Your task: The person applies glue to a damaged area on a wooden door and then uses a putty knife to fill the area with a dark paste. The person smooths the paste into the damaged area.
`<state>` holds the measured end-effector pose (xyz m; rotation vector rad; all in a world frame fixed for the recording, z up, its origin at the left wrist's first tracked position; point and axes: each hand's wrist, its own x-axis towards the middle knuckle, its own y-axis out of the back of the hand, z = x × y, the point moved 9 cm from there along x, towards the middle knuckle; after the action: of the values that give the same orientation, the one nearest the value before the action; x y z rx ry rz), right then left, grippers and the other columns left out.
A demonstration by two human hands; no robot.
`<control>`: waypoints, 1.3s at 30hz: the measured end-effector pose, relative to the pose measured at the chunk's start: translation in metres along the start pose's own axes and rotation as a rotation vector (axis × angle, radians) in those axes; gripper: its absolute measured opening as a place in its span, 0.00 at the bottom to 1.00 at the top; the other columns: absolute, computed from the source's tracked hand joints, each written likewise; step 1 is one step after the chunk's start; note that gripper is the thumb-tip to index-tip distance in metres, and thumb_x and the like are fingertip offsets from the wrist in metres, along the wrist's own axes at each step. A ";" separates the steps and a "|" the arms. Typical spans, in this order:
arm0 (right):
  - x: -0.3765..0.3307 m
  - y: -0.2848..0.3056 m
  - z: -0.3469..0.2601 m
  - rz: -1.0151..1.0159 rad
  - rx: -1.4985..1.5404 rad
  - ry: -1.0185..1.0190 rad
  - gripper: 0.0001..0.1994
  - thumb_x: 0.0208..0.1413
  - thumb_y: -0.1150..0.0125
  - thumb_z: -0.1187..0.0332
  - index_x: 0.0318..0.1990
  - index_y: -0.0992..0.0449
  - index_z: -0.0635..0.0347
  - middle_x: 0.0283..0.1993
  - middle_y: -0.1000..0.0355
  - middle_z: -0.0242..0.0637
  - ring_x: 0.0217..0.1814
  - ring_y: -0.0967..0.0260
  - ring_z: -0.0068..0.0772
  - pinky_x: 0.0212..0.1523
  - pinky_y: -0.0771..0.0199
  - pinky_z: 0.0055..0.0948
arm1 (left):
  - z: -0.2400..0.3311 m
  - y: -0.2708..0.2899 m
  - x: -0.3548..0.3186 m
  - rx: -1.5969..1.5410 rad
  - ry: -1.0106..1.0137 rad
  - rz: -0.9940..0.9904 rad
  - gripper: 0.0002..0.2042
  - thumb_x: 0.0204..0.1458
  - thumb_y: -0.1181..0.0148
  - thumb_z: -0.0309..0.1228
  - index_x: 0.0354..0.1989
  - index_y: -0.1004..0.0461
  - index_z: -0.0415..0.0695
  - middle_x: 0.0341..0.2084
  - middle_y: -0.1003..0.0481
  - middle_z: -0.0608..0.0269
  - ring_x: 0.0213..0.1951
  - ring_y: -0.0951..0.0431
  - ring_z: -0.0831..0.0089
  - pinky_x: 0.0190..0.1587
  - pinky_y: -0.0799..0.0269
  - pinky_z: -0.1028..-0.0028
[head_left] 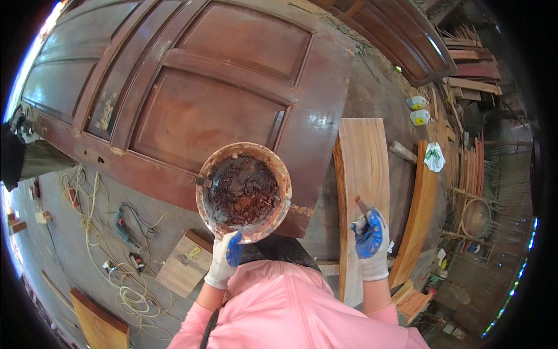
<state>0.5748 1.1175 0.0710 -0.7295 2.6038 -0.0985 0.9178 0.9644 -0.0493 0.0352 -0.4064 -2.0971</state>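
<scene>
My left hand [226, 259], in a white glove with a blue palm, grips the near rim of a round metal bowl [283, 180]. Dark reddish-brown paste [241, 189] coats the inside, lumpy and wet-looking. The bowl is over the near edge of a large brown panelled door [215, 107]. To the right, my gloved right hand [369, 235] is closed round a small thin tool [360, 203] with a reddish-brown tip, perhaps a putty knife. Most of it is hidden in the fingers. Beneath that hand lies a pale wooden plank [365, 157].
Another plank [419, 203] lies farther right, near white jugs [419, 117]. On the floor at left are a power tool [123, 227], tangled cords [125, 291] and a square board [183, 267]. A second door [395, 35] stands far right. Part of a person [35, 160] shows at left.
</scene>
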 end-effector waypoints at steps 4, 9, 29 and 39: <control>0.044 0.001 -0.008 -0.016 -0.066 -0.048 0.19 0.70 0.42 0.65 0.62 0.25 0.68 0.33 0.22 0.32 0.32 0.24 0.23 0.42 0.16 0.34 | -0.013 -0.008 -0.024 0.114 -0.002 -0.017 0.20 0.48 0.39 0.17 0.53 0.23 0.38 0.43 0.20 0.49 0.47 0.21 0.45 0.53 0.27 0.53; 0.063 -0.040 -0.009 -0.071 -0.047 -0.179 0.18 0.68 0.41 0.68 0.60 0.25 0.72 0.39 0.20 0.35 0.34 0.24 0.22 0.43 0.17 0.31 | -0.015 0.003 -0.029 0.097 0.096 -0.029 0.23 0.48 0.34 0.21 0.56 0.25 0.41 0.45 0.20 0.55 0.45 0.19 0.56 0.51 0.26 0.59; 0.011 -0.071 0.029 -0.160 0.150 -0.192 0.18 0.69 0.42 0.71 0.61 0.27 0.75 0.35 0.22 0.33 0.38 0.20 0.27 0.42 0.21 0.23 | -0.073 -0.008 -0.027 -0.622 0.589 0.028 0.13 0.54 0.35 0.21 0.48 0.22 0.42 0.43 0.21 0.59 0.44 0.20 0.64 0.47 0.25 0.67; 0.049 -0.079 0.052 -0.307 0.110 -0.123 0.17 0.68 0.42 0.70 0.58 0.24 0.73 0.34 0.25 0.32 0.31 0.29 0.23 0.44 0.19 0.34 | -0.041 -0.030 -0.022 -0.904 0.386 0.225 0.13 0.58 0.38 0.18 0.51 0.26 0.39 0.47 0.22 0.53 0.51 0.19 0.62 0.54 0.22 0.65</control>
<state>0.5968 1.0271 0.0193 -1.0546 2.3332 -0.2779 0.9120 0.9860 -0.1001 -0.1297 0.7431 -1.8234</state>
